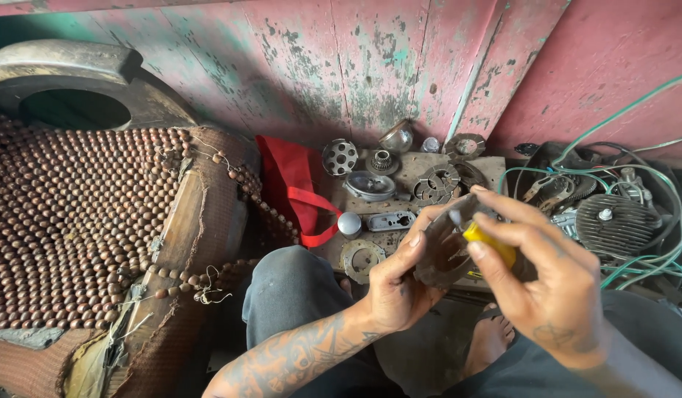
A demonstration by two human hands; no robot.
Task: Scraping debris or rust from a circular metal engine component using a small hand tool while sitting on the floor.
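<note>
Right hand [547,287], nearest the lens, is pinching a small yellow tool [490,243] between thumb and fingertips; its pale tip [454,217] is meeting the inner face of a dark, rusty round metal part [443,254]. Left hand [396,284] is gripping that part from below, fingers clamped around its rim, thumb pressing the near edge. The part is sitting between both hands, above the knees and a bare foot [488,343].

Beyond the fingers, a greasy board [415,173] is carrying perforated discs, gears, a chrome ball [349,223] and a grey ring [362,258], closely packed. A finned cylinder piece [615,223] is lying among green wires [635,184] at right. A red bag [293,184] and a beaded seat cover [76,221] are crowding the left side. Peeling pink boards [356,66] are closing off the back, leaving little working room.
</note>
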